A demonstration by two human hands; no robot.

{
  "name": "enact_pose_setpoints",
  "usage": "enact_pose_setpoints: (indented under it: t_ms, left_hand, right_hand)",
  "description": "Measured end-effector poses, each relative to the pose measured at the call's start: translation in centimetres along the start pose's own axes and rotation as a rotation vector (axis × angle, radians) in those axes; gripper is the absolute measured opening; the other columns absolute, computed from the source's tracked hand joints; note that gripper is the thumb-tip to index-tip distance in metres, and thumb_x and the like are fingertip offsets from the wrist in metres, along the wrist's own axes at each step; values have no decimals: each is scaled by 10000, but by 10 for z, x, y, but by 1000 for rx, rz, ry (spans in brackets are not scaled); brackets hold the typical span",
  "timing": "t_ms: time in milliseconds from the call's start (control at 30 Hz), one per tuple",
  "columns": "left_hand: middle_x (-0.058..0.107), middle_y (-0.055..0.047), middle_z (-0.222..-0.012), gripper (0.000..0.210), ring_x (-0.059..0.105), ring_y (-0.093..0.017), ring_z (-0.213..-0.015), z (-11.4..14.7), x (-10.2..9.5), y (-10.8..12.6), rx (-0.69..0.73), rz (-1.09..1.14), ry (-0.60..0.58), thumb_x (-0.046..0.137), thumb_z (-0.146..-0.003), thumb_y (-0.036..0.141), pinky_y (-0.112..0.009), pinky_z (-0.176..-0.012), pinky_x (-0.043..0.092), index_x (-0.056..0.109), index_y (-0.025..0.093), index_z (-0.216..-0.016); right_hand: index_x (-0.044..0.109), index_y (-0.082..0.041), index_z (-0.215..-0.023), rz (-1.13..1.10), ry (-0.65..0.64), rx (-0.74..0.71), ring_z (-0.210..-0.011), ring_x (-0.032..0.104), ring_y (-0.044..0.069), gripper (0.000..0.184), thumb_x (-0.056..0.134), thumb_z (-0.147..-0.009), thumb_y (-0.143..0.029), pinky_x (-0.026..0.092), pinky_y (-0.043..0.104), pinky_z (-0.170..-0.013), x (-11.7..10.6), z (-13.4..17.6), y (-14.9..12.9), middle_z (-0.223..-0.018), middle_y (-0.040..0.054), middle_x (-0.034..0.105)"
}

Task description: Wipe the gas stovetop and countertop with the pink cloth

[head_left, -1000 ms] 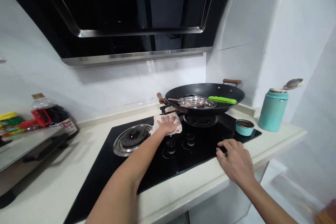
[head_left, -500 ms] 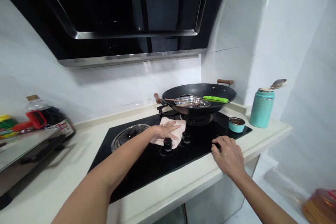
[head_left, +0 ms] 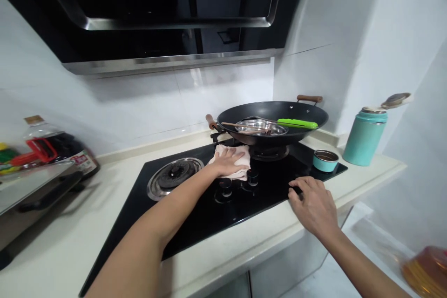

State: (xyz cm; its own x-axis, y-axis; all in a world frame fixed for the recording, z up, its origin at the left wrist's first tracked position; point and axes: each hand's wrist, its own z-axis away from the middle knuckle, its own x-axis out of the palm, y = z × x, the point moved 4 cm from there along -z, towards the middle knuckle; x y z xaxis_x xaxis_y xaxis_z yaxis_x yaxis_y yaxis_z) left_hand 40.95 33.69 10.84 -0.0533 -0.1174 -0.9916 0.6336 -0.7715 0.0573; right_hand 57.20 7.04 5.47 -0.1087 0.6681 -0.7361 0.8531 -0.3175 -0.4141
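Observation:
My left hand (head_left: 228,162) lies flat with its fingers spread on a pale pink cloth (head_left: 240,174), pressing it to the black glass cooktop (head_left: 195,228). The cloth sits just behind two black control knobs (head_left: 225,187). Beyond it a large black wok (head_left: 272,108) rests over the right burner, holding a steel bowl (head_left: 260,126), chopsticks and a bright green handle (head_left: 296,123). My right hand (head_left: 313,202) rests at the cooktop's front right edge. Its fingers are bent, with a gap between thumb and forefinger and nothing visible in it.
A teal cup (head_left: 325,161) with brown liquid stands on the cooktop's right corner, near a teal flask (head_left: 366,137) with its lid flipped up. At left are the bare burner (head_left: 174,177), a dark sauce bottle (head_left: 66,142) and a glass-topped appliance (head_left: 35,195). The range hood (head_left: 167,56) hangs above.
My left hand and the cloth have slid back, away from the knobs, which the cloth lay against before. The right hand stays at the cooktop edge. The camera view has shifted slightly.

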Motion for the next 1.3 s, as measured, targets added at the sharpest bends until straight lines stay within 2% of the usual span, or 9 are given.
enact_pose_setpoints:
  t_ms: [67, 167, 300, 400, 600, 767, 900, 1167, 1300]
  left_hand:
    - [85, -6, -1793, 909, 31, -413, -1627, -7, 0, 0, -52, 10, 44, 297, -859, 910, -732, -1239, 61, 235, 463, -1648]
    - [65, -16, -1794, 927, 32, -443, -1621, -6, -1, -15, -152, 38, 57, 271, -849, 918, -722, -1242, 62, 252, 450, -1649]
    - [48, -60, -1793, 931, 32, -466, -1616, 17, 2, -36, -235, 42, 61, 207, -880, 884, -709, -1247, 56, 235, 390, -1669]
    - [78, -74, -1790, 880, 47, -449, -1619, 43, 8, -39, -259, 32, 68, 176, -930, 818, -683, -1258, 60, 232, 353, -1675]
    - [205, -62, -1767, 689, 130, -380, -1611, 98, 15, -29, -243, 20, 107, 161, -1032, 618, -700, -1246, 113, 267, 344, -1655]
    - [271, -74, -1743, 648, 168, -361, -1602, 137, 18, -19, -209, 33, 147, 184, -1048, 548, -690, -1249, 143, 293, 328, -1648]
    - [248, -100, -1749, 665, 164, -345, -1609, 162, 19, -11, -211, 38, 170, 201, -1046, 509, -626, -1281, 145, 305, 246, -1647]
    - [116, -55, -1785, 802, 71, -342, -1639, 224, 33, 10, -132, 78, 77, 204, -997, 707, -612, -1304, 76, 253, 284, -1676]
    - [90, -52, -1781, 836, 39, -321, -1644, 260, 31, 5, -102, 99, 32, 285, -969, 767, -585, -1313, 35, 294, 303, -1664]
  right_hand:
    - [722, -253, -1080, 6, 0, 0, -1153, 561, 281, 337, 432, -980, -393, 450, 436, -914, 0, 0, 1, -1209, 70, 668]
    - [723, -249, -1076, 13, 2, -6, -1154, 562, 283, 335, 434, -975, -383, 448, 440, -914, 1, 0, 1, -1210, 74, 672]
    - [726, -252, -1079, 25, -3, -13, -1141, 567, 286, 340, 437, -970, -394, 455, 437, -901, 2, -1, 3, -1221, 72, 671]
    - [732, -254, -1085, 50, -15, -5, -1138, 566, 294, 362, 422, -973, -403, 459, 439, -886, 3, -1, 4, -1229, 71, 670]
    - [736, -236, -1100, 82, -32, -13, -1126, 569, 303, 388, 403, -979, -393, 467, 453, -887, 5, -2, 3, -1246, 89, 672]
    - [744, -243, -1124, 86, -67, 5, -1129, 567, 318, 422, 391, -971, -417, 475, 480, -905, 8, -3, 6, -1276, 89, 667]
    - [752, -233, -1131, 77, -68, -1, -1131, 577, 330, 445, 387, -964, -426, 482, 493, -898, 9, -4, 7, -1277, 105, 676]
    - [764, -251, -1115, 84, -87, 22, -1128, 590, 350, 456, 417, -921, -474, 492, 506, -893, 16, -8, 16, -1292, 113, 676]
    - [759, -247, -1143, 89, -108, 16, -1149, 586, 360, 478, 415, -913, -486, 490, 506, -895, 19, -9, 20, -1322, 118, 663]
